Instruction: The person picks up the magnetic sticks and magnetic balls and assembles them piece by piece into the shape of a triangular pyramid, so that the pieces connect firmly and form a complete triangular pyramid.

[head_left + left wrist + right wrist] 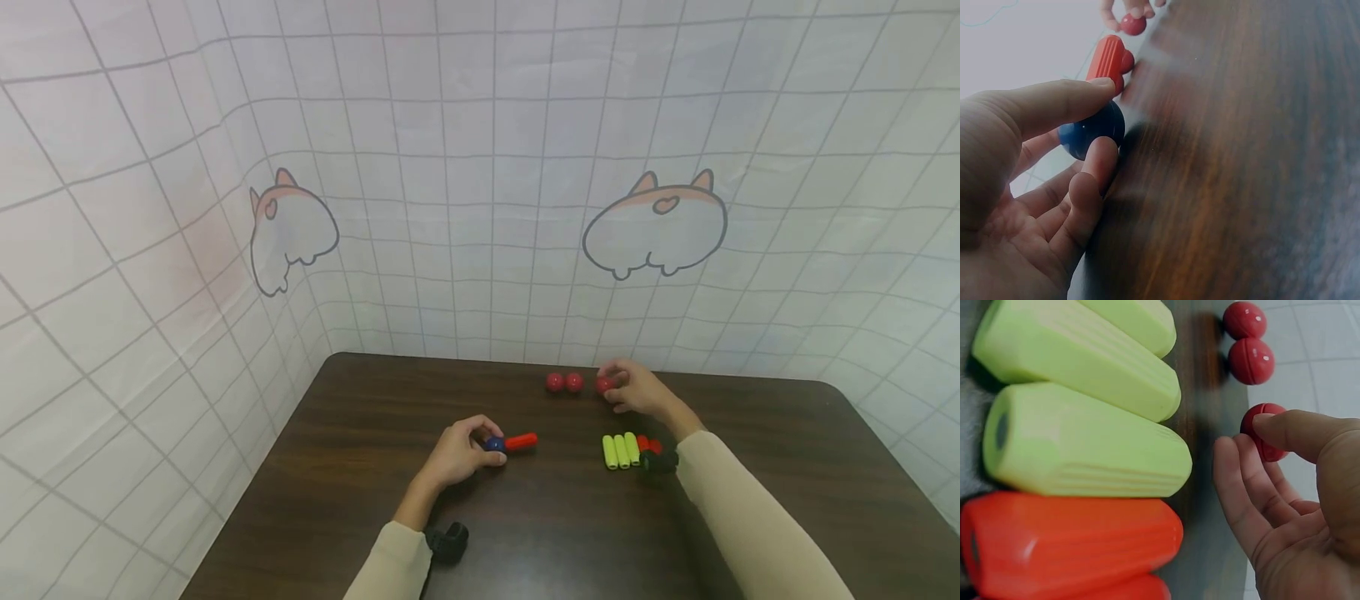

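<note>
My left hand [454, 454] holds a glossy blue ball [1092, 130] between thumb and fingers, left of centre on the table. A ribbed red stick [522, 442] extends rightward from the ball, its near end against it; I cannot tell whether they are joined. Farther back on the right, my right hand [637, 392] pinches a red ball [1266, 428] with thumb and fingers. Two more red balls [565, 382] sit side by side just left of that hand. Several yellow-green sticks [622, 452] lie in a row in front of it, alongside red sticks [649, 444].
The dark wood-grain table [360, 417] ends at a white gridded curtain [480, 208] behind and at the sides. The right forearm and its black wrist device [660, 461] pass over the right end of the stick row, partly covering it.
</note>
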